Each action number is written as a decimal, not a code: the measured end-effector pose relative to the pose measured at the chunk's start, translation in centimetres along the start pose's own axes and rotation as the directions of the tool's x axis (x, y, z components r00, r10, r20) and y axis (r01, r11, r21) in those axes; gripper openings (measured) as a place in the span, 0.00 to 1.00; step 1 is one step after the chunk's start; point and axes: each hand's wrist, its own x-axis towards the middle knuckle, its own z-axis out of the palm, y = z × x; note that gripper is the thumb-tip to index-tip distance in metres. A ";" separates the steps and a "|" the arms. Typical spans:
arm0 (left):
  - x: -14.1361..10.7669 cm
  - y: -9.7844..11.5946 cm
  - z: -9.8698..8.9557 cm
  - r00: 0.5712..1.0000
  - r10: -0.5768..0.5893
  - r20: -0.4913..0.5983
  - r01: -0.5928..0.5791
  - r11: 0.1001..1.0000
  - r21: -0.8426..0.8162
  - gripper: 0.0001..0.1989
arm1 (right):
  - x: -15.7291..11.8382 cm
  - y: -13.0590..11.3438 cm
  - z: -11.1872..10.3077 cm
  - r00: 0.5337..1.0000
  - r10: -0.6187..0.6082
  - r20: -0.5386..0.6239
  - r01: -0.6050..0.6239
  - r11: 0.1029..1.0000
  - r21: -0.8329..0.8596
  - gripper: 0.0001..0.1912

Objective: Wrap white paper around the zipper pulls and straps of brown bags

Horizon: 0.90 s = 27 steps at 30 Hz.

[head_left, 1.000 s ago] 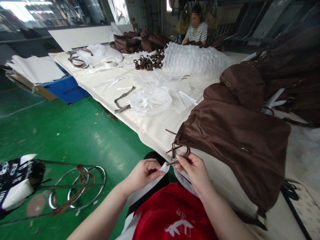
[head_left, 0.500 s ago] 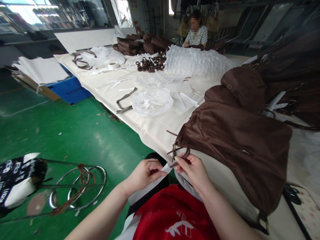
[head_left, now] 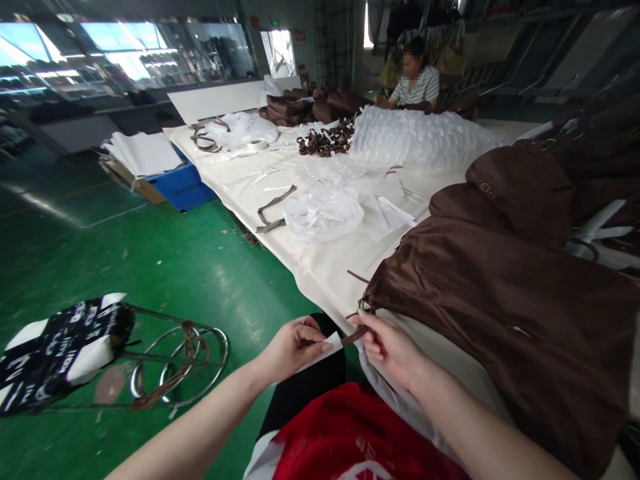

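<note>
My left hand [head_left: 300,343] pinches a white strip [head_left: 335,342], thin like paper or foam, at the table's front edge. My right hand [head_left: 387,347] is closed on a narrow brown strap [head_left: 354,335], whose end meets the white strip between the two hands. Just beyond my right fingers, a metal buckle [head_left: 365,305] sits at the corner of a brown bag [head_left: 480,293]. The bag lies flat on the table to the right, a zip running across it. My fingers partly hide the strap.
On the cream-covered table [head_left: 310,263] lie a clear plastic bag [head_left: 325,213], a grey strip [head_left: 273,210], brown straps [head_left: 325,139] and bubble wrap [head_left: 415,140]. Brown bags [head_left: 520,180] pile up right. A person [head_left: 415,80] sits across. A stool [head_left: 180,363] lies tipped on the floor.
The view has swung left, so the scene sits farther right. The looped brown strap by my right hand now looks straighter, stretched toward the white strip in my left hand.
</note>
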 end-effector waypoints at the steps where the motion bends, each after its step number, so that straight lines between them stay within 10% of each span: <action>1: -0.1 0.0 0.0 1.000 -0.013 0.019 0.013 1.000 0.003 0.17 | 0.3 -0.1 -0.3 1.000 0.011 -0.008 -0.010 1.000 0.016 0.20; 11: 1.3 -0.8 3.4 0.983 -0.173 -0.068 0.152 0.958 -0.241 0.19 | 1.5 -0.5 -1.1 0.993 -0.118 0.027 0.118 0.897 -0.426 0.19; 27: 4.1 2.1 4.2 0.957 -0.285 -0.060 0.271 0.947 -0.173 0.25 | 2.3 -1.6 -4.5 0.955 -0.295 -0.004 0.230 0.754 -0.615 0.07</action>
